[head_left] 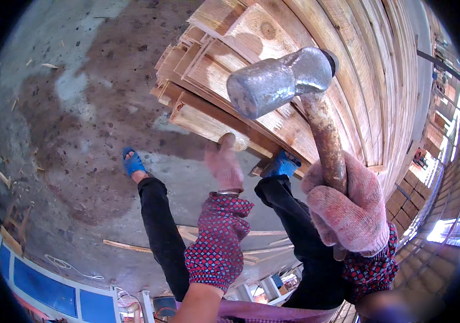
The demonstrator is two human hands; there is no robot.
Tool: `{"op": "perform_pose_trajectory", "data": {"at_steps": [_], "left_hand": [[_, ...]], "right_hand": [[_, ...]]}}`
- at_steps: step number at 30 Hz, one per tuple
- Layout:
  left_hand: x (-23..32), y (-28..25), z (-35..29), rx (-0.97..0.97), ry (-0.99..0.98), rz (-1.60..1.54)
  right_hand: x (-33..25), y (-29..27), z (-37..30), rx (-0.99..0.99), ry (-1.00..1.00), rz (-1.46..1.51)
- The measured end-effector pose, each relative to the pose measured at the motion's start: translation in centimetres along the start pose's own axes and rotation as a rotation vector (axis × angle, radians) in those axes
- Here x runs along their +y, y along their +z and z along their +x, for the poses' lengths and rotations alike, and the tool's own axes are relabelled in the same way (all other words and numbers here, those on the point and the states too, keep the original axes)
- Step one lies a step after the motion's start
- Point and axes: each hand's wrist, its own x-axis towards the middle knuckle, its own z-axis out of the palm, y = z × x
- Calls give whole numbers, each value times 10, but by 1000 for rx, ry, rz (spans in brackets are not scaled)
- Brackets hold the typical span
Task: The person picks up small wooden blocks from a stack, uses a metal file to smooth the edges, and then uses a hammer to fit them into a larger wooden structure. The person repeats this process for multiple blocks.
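Observation:
My right hand [351, 207], in a pink knitted glove, is wrapped round the rusty handle of a hammer [281, 81]. The hammer is raised close to the camera, its worn, silvery head pointing left over a stack of wooden planks [273, 32]. Also in a pink glove, my left hand [224, 167] is at the near edge of a low wooden board [203, 119] along the stack's side. Its thumb lies against the board, and the other fingers are partly hidden. Patterned red and blue sleeve covers reach both wrists.
My feet, in blue sandals [132, 161], stand on a stained concrete floor [79, 177], one close beside the stack. Thin wood strips [127, 246] lie behind me. Blue-panelled equipment [44, 285] is at lower left, with a white cable [74, 266] nearby. Stacked blocks [415, 188] are at right.

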Motion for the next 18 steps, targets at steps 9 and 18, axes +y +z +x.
{"op": "perform_pose_trajectory", "data": {"at_steps": [9,18], "left_hand": [[0,-5,5,26,-36,121],[2,-3,2,-45,-28,-57]], "right_hand": [[5,7,3,58,-25,117],[10,2,3,104,-61,222]]}}
